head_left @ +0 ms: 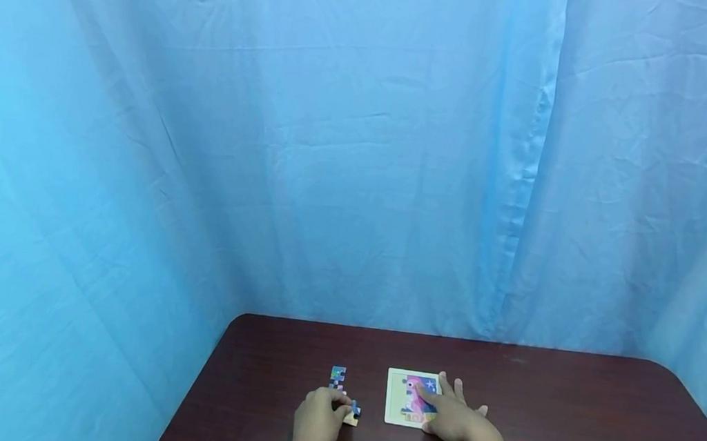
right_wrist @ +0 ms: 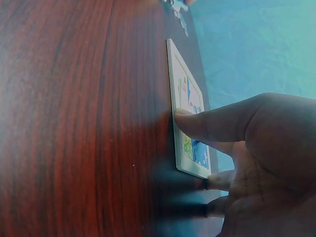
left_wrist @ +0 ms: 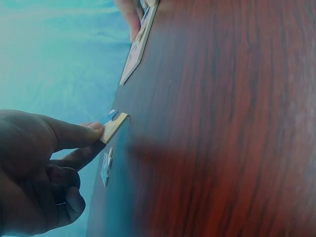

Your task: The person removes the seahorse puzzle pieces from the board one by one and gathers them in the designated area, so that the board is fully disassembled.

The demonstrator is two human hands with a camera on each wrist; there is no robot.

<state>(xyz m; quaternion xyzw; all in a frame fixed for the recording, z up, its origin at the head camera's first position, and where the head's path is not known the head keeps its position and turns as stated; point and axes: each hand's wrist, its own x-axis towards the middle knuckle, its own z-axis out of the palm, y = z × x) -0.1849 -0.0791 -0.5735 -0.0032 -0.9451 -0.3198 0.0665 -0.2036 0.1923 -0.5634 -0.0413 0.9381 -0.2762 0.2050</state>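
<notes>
Left hand: The left hand (head_left: 318, 418) is pinching one small puzzle piece (left_wrist: 112, 127) between the thumb and a finger. The other fingers are bent in below and hold nothing that I can see.
Pinched piece: It is blue and cream, with a notch in one side. It is on the side of the puzzle board nearer the tabletop's left edge. I cannot tell if it touches the wood.
Loose pieces: A few small blue loose pieces (head_left: 338, 373) lie just past the left hand, toward the tabletop's far edge. The hand hides part of that group.
Right hand: The right hand (head_left: 455, 419) is spread out and not clenched. One finger rests on the picture (head_left: 412, 398), the thumb presses the pale rim, and other fingers reach past the side of the board.
Puzzle board: The flat, square puzzle board (head_left: 393, 417) lies a bit left of the middle of the tabletop's far edge. Its picture has pink, a white star on blue, and some yellow. A cream strip shows on its left side.
Tabletop: The tabletop (head_left: 562, 417) is dark red-brown wood with round far corners.
Curtain: A blue curtain (head_left: 357, 179) hangs behind the far edge.
</notes>
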